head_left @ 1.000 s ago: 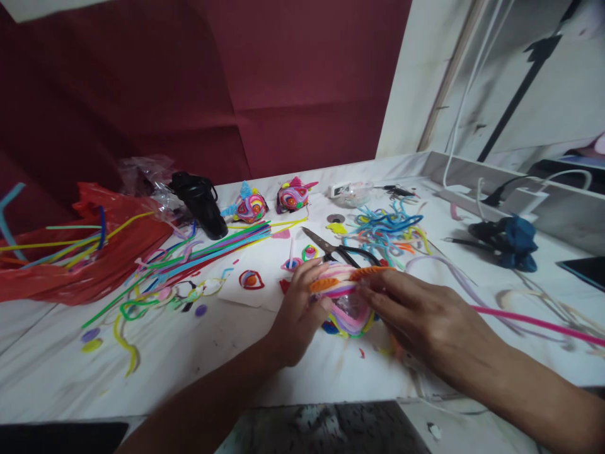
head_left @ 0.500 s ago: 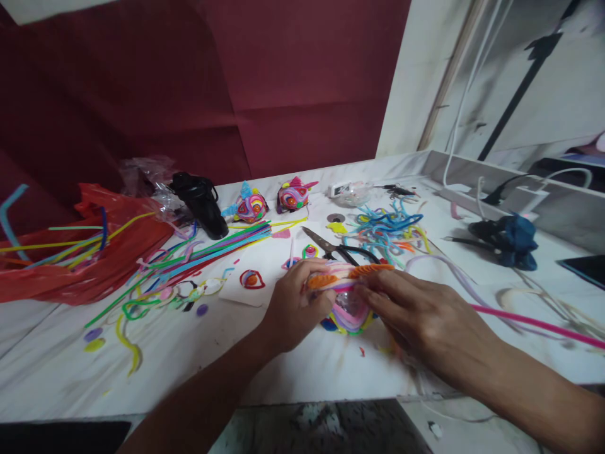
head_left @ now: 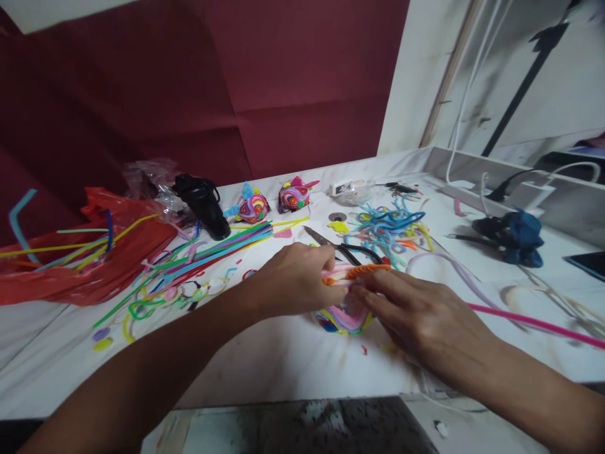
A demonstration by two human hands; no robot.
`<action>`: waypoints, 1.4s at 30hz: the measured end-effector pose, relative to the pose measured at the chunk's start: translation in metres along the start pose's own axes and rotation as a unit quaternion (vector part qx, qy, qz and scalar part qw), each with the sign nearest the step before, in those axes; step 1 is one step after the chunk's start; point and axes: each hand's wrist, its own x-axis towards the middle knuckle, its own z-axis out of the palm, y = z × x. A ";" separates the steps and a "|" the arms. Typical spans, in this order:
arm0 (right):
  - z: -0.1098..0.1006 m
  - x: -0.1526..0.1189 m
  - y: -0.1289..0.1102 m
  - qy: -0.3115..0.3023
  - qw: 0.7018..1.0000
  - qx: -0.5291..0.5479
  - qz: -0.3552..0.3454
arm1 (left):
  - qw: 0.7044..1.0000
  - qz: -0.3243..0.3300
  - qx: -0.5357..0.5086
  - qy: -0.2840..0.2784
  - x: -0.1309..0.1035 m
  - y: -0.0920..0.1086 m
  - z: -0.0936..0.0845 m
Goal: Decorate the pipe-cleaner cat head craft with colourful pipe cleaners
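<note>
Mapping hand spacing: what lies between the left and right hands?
Head view: the multicoloured craft piece, with an orange fuzzy strip at its upper edge, sits between the left hand and right hand, partly hidden by both.

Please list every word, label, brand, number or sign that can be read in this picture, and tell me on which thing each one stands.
No text can be read anywhere.
Small white box at the back: a dark marking, too small and blurred to tell whether it is lettering.
Scissors: no readable mark.
Colourful craft piece: no lettering on the part that shows.
</note>
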 end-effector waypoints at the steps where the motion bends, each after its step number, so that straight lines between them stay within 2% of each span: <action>1: 0.000 0.000 0.000 -0.001 1.000 0.001 0.001 | 1.000 0.001 0.017 -0.008 0.003 0.001 -0.002; 11: 0.000 -0.002 0.003 -0.011 1.000 -0.001 0.001 | 0.994 0.011 0.078 -0.071 0.022 0.009 -0.014; 21: 0.000 -0.004 0.003 -0.014 1.000 0.004 0.014 | 0.992 0.007 0.092 -0.091 0.030 0.010 -0.014; 28: 0.001 -0.011 0.009 0.022 0.997 0.055 0.053 | 0.993 -0.006 0.073 -0.093 0.029 0.007 -0.015; 33: -0.003 -0.011 0.008 0.020 0.998 0.046 0.027 | 0.990 0.004 0.081 -0.113 0.029 0.006 -0.017; 38: -0.005 -0.017 0.011 0.040 0.997 0.033 0.061 | 0.988 -0.002 0.091 -0.121 0.030 0.005 -0.018; 42: -0.006 -0.019 0.013 0.043 0.997 0.017 0.059 | 0.989 -0.004 0.093 -0.117 0.031 0.004 -0.017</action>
